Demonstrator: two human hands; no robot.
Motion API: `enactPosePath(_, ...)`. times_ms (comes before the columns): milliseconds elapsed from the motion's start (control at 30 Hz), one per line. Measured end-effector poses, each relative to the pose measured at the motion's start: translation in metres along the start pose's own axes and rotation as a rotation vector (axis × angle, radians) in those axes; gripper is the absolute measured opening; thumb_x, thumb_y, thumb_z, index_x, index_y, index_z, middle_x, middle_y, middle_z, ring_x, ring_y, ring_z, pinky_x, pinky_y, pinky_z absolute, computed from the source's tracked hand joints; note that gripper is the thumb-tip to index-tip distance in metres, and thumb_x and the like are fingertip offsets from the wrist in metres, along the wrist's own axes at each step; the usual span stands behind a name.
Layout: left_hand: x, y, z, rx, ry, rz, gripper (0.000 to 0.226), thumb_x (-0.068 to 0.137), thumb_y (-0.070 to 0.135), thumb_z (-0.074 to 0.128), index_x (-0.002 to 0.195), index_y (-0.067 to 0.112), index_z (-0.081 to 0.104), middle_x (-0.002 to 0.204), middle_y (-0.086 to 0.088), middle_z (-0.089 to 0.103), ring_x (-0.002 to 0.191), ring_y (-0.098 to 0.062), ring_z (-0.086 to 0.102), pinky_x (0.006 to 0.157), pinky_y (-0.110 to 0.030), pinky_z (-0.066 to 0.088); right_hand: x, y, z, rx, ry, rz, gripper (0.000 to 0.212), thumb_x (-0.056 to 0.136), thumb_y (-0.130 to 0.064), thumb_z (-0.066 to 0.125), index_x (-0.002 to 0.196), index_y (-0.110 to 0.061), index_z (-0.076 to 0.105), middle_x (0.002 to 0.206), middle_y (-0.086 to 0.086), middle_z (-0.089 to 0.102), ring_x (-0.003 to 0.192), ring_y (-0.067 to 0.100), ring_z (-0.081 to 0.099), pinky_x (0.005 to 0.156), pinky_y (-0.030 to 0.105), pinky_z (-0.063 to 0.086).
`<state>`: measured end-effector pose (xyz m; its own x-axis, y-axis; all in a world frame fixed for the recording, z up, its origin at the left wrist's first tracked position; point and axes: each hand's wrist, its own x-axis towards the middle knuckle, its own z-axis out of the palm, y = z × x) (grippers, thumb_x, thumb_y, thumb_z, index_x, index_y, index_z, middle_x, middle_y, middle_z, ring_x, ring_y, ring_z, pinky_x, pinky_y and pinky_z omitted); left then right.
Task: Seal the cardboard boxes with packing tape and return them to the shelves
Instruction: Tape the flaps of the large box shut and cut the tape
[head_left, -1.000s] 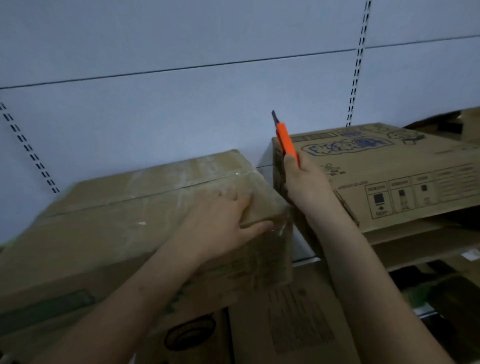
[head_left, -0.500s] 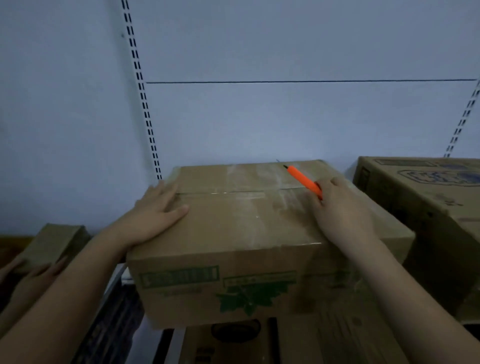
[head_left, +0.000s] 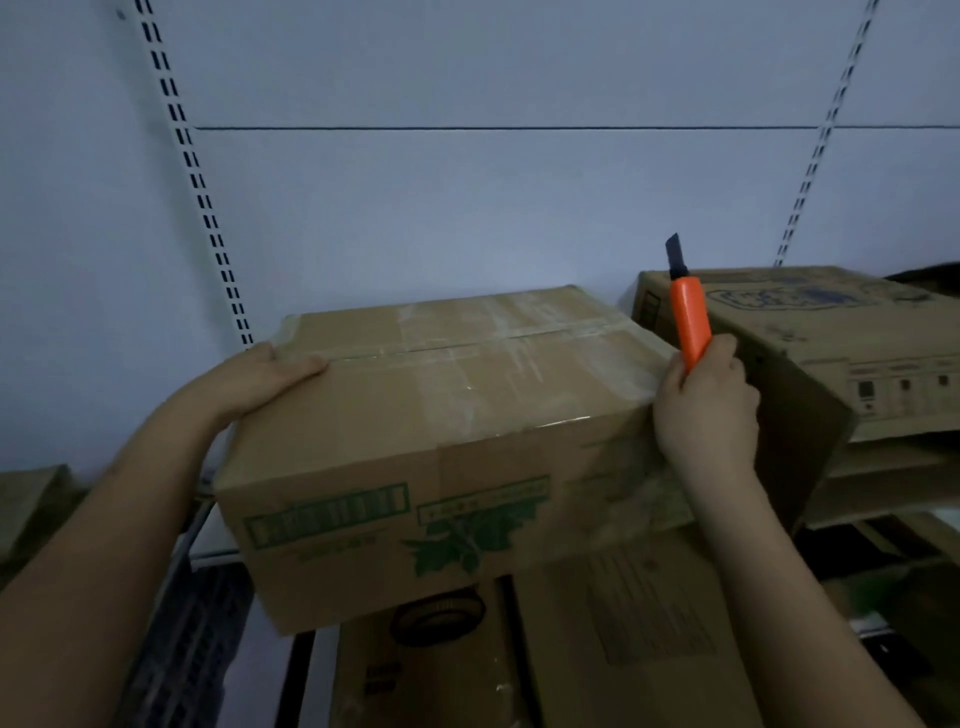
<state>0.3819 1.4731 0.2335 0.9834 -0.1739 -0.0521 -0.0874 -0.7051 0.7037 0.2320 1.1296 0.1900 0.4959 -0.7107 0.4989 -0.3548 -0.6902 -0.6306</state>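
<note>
Head camera shows a taped brown cardboard box with green leaf print sitting partly on a pale shelf edge, its front end overhanging toward the person. The step in hand looks like sliding this sealed box back into its slot. To do that well, I would push evenly from both sides so it goes in square, and keep the blade of the orange utility knife with a dark extended blade pointed up and away from the tape and from the neighbouring printed cardboard box, which sits just beside it on the right. Retracting the blade first would be safer.

The left hand lies flat on the box's top left corner, fingers fairly closed together and draped over the edge, touching the cardboard. The right hand presses against the box's right upper corner while curled around the knife handle. The box lies between the two hands, in contact with both. More cartons stand below the shelf.
</note>
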Motion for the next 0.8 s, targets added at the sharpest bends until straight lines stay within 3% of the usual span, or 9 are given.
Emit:
enactPosePath(67, -0.003, -0.002, 0.000, -0.006, 0.024, -0.014, 0.064, 0.095, 0.050, 0.055, 0.140, 0.005, 0.045, 0.122, -0.010, 0.053, 0.096, -0.024, 0.057, 0.085, -0.031, 0.037, 0.000, 0.001, -0.001, -0.025, -0.003, -0.009, 0.037, 0.104, -0.033, 0.042, 0.131, -0.008, 0.040, 0.118, 0.019, 0.055, 0.105, 0.043, 0.055, 0.079, 0.047, 0.049)
enactPosePath(167, -0.014, -0.001, -0.003, -0.027, 0.029, -0.066, 0.078, 0.092, 0.053, 0.058, 0.147, 0.001, 0.038, 0.144, -0.020, 0.048, 0.121, -0.037, 0.053, 0.089, -0.039, 0.039, -0.002, 0.005, -0.001, -0.010, 0.005, -0.026, 0.041, 0.104, -0.032, 0.042, 0.135, -0.006, 0.039, 0.123, 0.020, 0.055, 0.109, 0.045, 0.053, 0.082, 0.047, 0.046)
enactPosePath(300, -0.046, -0.001, -0.003, -0.102, 0.017, -0.155, 0.070, 0.090, 0.052, 0.064, 0.133, -0.002, 0.050, 0.117, -0.020, 0.058, 0.085, -0.031, 0.059, 0.082, -0.043, 0.046, -0.003, 0.020, -0.007, 0.096, -0.052, -0.083, 0.037, 0.103, -0.028, 0.043, 0.133, -0.007, 0.039, 0.114, 0.019, 0.057, 0.102, 0.044, 0.056, 0.083, 0.055, 0.051)
enactPosePath(367, -0.068, -0.004, -0.005, -0.111, 0.034, -0.208, 0.073, 0.085, 0.053, 0.069, 0.127, -0.005, 0.055, 0.113, -0.020, 0.062, 0.084, -0.031, 0.062, 0.074, -0.042, 0.050, -0.002, 0.026, -0.009, 0.210, -0.100, -0.070, 0.026, 0.103, -0.025, 0.044, 0.123, -0.010, 0.041, 0.112, 0.018, 0.056, 0.102, 0.043, 0.056, 0.086, 0.058, 0.050)
enactPosePath(433, -0.094, -0.005, -0.006, -0.144, 0.056, -0.218, 0.071, 0.082, 0.051, 0.073, 0.121, -0.007, 0.058, 0.110, -0.022, 0.064, 0.086, -0.033, 0.064, 0.061, -0.038, 0.053, -0.005, 0.026, -0.009, 0.321, -0.120, -0.013, 0.027, 0.103, -0.020, 0.044, 0.126, -0.006, 0.041, 0.132, 0.024, 0.049, 0.123, 0.045, 0.047, 0.103, 0.059, 0.041)
enactPosePath(533, -0.136, -0.001, 0.005, -0.124, 0.074, -0.203, 0.059, 0.087, 0.045, 0.070, 0.113, -0.007, 0.062, 0.106, -0.022, 0.066, 0.080, -0.030, 0.064, 0.050, -0.033, 0.050, -0.023, 0.015, -0.018, 0.453, -0.160, 0.094, 0.046, 0.105, -0.014, 0.040, 0.145, 0.004, 0.026, 0.159, 0.028, 0.014, 0.147, 0.044, 0.018, 0.120, 0.052, 0.020)
enactPosePath(633, -0.175, 0.001, 0.020, -0.161, 0.076, -0.187, 0.058, 0.087, 0.050, 0.067, 0.110, -0.003, 0.064, 0.102, -0.017, 0.069, 0.080, -0.027, 0.067, 0.060, -0.032, 0.050, -0.058, 0.008, -0.029, 0.521, -0.313, 0.107, 0.060, 0.106, -0.022, 0.040, 0.154, -0.003, 0.010, 0.163, 0.022, 0.002, 0.144, 0.043, 0.026, 0.117, 0.049, 0.028)
enactPosePath(733, -0.205, -0.003, 0.036, -0.336, -0.020, -0.170, 0.076, 0.065, 0.066, 0.076, 0.115, 0.009, 0.069, 0.107, -0.012, 0.074, 0.094, -0.028, 0.072, 0.080, -0.041, 0.058, -0.103, 0.009, -0.041, 0.576, -0.448, 0.006, 0.051, 0.104, -0.028, 0.042, 0.148, -0.010, 0.021, 0.159, 0.023, 0.012, 0.129, 0.046, 0.044, 0.105, 0.054, 0.041)
enactPosePath(800, -0.218, -0.004, 0.049, -0.494, -0.050, -0.141, 0.076, 0.057, 0.060, 0.085, 0.118, 0.019, 0.069, 0.112, -0.006, 0.074, 0.104, -0.028, 0.071, 0.096, -0.049, 0.053, -0.122, 0.011, -0.051, 0.574, -0.511, -0.030, 0.039, 0.104, -0.027, 0.044, 0.139, -0.015, 0.031, 0.162, 0.022, 0.003, 0.123, 0.047, 0.049, 0.101, 0.056, 0.044)
